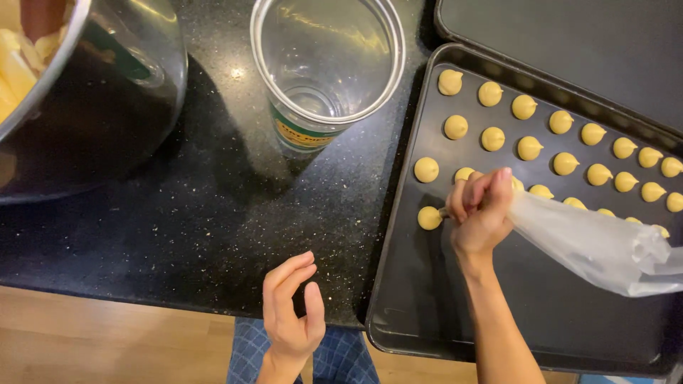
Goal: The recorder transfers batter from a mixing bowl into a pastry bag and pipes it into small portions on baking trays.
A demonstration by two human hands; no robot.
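My right hand [482, 210] grips a clear plastic piping bag [597, 245] near its nozzle, with the tip touching a small yellow dough dollop [429, 217] at the left side of a black baking tray [420, 299]. The bag's loose end trails off to the right. Several rows of yellow dollops [528, 148] fill the tray's upper part. My left hand [292, 309] hovers at the front edge of the black speckled counter [206, 213], fingers loosely apart and curved, holding nothing.
A tall empty clear container [324, 67] with a green and yellow label stands at the top middle. A large metal bowl [92, 99] with yellow contents sits top left. A second dark tray [569, 43] lies at top right. Wooden floor shows below.
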